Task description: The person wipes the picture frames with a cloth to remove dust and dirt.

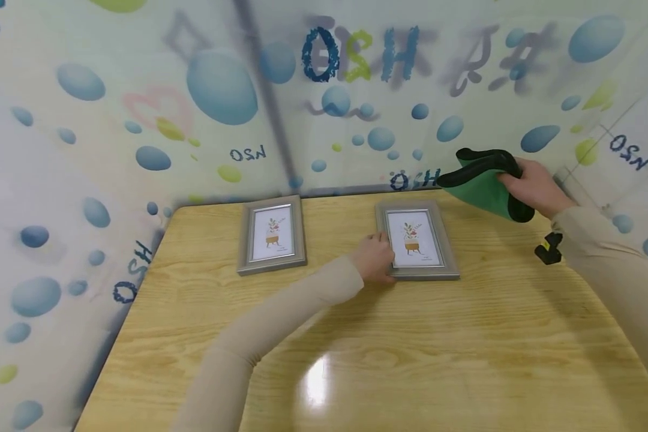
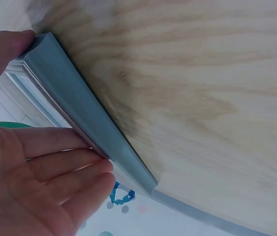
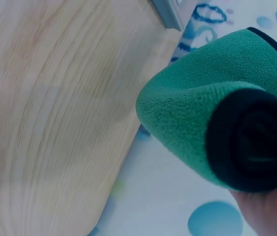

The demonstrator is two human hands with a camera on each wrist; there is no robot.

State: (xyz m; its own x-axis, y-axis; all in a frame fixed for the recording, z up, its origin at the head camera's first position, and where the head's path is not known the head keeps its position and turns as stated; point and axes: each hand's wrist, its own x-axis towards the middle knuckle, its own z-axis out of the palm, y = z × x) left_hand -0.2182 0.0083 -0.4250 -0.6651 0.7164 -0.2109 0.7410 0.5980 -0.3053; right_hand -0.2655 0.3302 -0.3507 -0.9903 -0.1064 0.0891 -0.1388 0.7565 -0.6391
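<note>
Two grey picture frames with plant drawings lie face up on the table in the head view. My left hand [image 1: 375, 258] is at the left side of the right-hand picture frame [image 1: 450, 255]. In the left wrist view, the thumb [image 2: 18, 42] presses on one end of its edge [image 2: 89, 108] and the fingers lie along the side. The left-hand picture frame [image 1: 299, 231] lies apart from both hands. My right hand [image 1: 537, 186] grips a folded green cloth [image 1: 480, 189] with black edging, raised above the table's right rear part. In the right wrist view the cloth [image 3: 187, 113] hides most of the hand.
The wooden table [image 1: 410, 354] has its back edge against a patterned curtain [image 1: 324, 120] with blue and green drops and letters. A black device with a yellow mark [image 1: 549, 249] is at the right wrist. Light glares on the table's near part.
</note>
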